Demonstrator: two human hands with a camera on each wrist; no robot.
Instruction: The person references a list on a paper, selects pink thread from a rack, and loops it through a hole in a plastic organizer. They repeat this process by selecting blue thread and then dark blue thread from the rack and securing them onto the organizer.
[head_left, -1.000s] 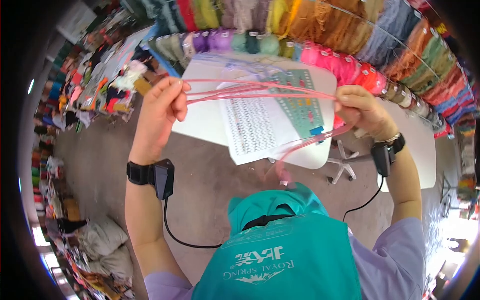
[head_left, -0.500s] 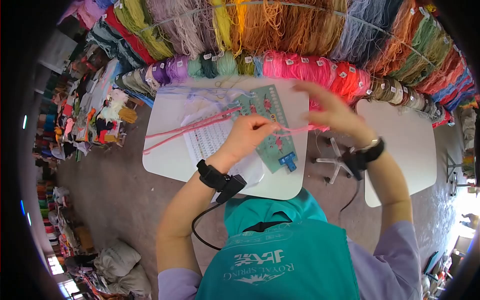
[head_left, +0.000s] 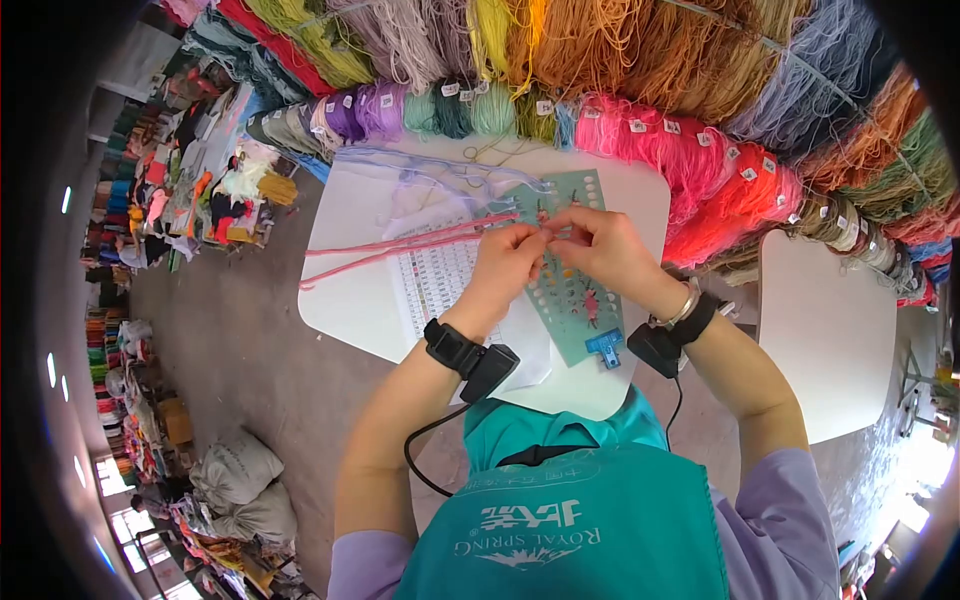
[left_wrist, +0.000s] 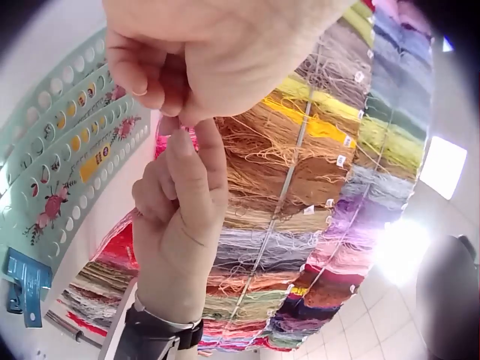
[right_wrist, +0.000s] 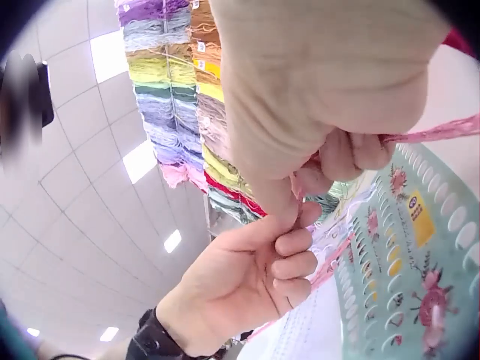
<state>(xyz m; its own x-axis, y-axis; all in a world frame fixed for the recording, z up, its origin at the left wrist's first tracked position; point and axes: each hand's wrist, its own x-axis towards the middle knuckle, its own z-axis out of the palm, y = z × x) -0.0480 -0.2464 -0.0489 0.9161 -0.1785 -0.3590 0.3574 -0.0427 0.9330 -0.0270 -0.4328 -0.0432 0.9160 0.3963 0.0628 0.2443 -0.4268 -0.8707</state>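
Note:
Pink strands (head_left: pixel 400 243) lie across the white table and the printed sheet (head_left: pixel 432 290). Over the green punched card (head_left: pixel 572 300), the left hand (head_left: pixel 503 268) and right hand (head_left: pixel 610 262) meet at the fingertips. In the right wrist view the left hand (right_wrist: pixel 240 281) pinches a bit of pink thread between thumb and forefinger, and the right hand (right_wrist: pixel 322 82) pinches it just above, with pink thread also running out past its curled fingers. The left wrist view shows the right hand (left_wrist: pixel 180 217) touching the left hand (left_wrist: pixel 217 60); the thread there is mostly hidden.
Hanging yarn in many colours (head_left: pixel 600 50) lines the back, with pink bundles (head_left: pixel 650 150) at the table edge. A blue clip (head_left: pixel 604 348) sits on the card's near end. Pale lilac threads (head_left: pixel 430 170) lie at the table's back; a second white table (head_left: pixel 820 320) stands right.
The stretched pink strands were lowered, and one part now lies on the table. The right hand has come in from the right to meet the left hand over the card.

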